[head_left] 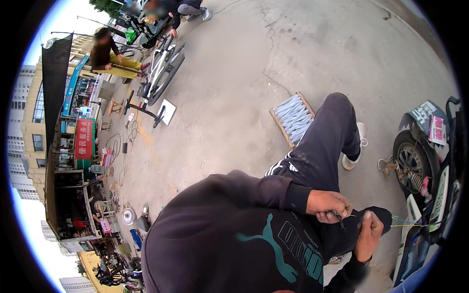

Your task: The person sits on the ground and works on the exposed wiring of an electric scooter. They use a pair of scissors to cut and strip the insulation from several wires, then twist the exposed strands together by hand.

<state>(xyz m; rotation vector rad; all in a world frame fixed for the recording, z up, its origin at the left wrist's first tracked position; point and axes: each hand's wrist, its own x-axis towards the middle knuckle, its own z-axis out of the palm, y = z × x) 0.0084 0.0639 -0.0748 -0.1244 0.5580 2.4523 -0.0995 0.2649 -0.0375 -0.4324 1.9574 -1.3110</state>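
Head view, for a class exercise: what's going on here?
The person's left hand grips a small dark tool. The right hand is close by, fingers curled; whatever it holds is too small to tell. Thin wires stretch between that side and the parked scooter.

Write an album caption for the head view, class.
One hand holds a dark tool beside the other hand; thin wires near a motorbike.
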